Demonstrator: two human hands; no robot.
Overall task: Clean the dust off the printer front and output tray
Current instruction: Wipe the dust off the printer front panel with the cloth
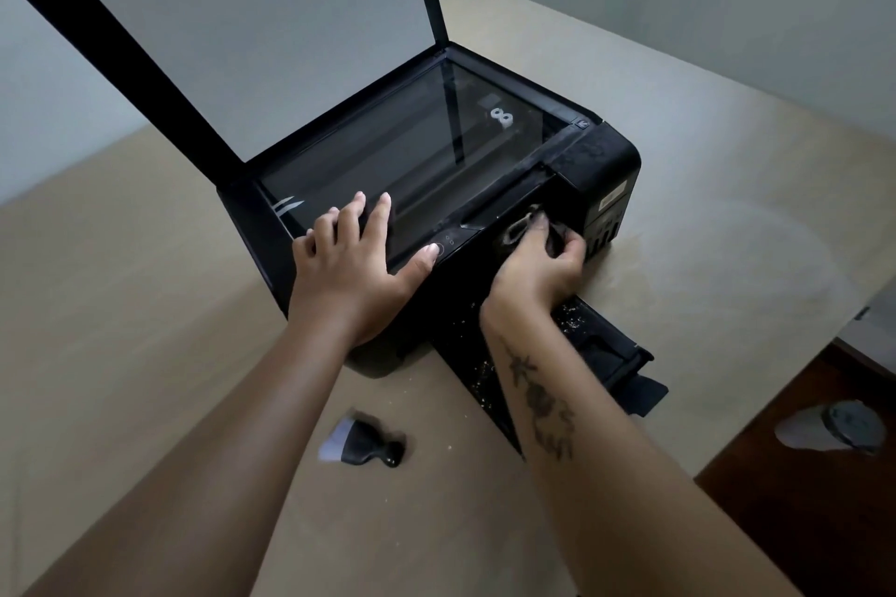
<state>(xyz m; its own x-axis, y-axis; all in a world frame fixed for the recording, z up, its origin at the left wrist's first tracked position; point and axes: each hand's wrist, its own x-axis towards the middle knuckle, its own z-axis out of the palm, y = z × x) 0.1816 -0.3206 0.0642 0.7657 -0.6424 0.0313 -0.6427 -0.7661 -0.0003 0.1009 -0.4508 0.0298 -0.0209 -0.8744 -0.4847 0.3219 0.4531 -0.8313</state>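
The black printer (596, 170) is sitting on the tan table (145, 305), its long axis running from the near left to the far right, its front facing the person. Its scanner lid (242, 29) is standing raised at the printer's back edge, leaving the glass uncovered.

The left hand (354, 267) is lying flat on the printer's top at the front-left corner. Its fingers are spread, the fingertips resting on the glass and the thumb reaching onto the control strip.

The right hand (538, 267) is curling around a dark cloth (521, 225) and pressing it against the printer's front face, just beside the ink tank block at the printer's right end. The cloth is bunching beyond the knuckles, between the hand and the printer.

The output tray (606, 354) is sticking out from the printer's front, under the right wrist, pointing toward the near right. Pale specks are showing on it.

A small brush (361, 444) is lying on the table in front of the printer, bristles pointing left.
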